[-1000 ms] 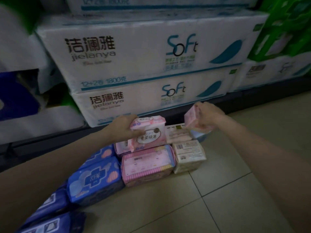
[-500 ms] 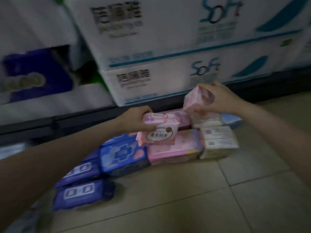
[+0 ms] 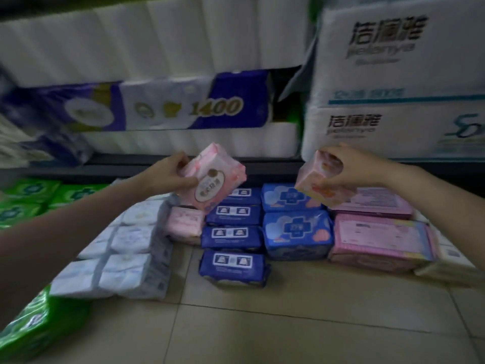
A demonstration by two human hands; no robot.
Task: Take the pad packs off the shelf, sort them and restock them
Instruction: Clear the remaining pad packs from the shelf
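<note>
Left hand grips pink pack; right hand grips peach pack.

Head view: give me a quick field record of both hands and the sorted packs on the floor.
left hand: grips pink pack with oval label, held tilted above the floor
right hand: grips small pink pack, held above the floor
floor piles: dark blue packs in a column; blue cross-print packs beside them; large pink packs at right; white packs at left
floor: tiled
</note>
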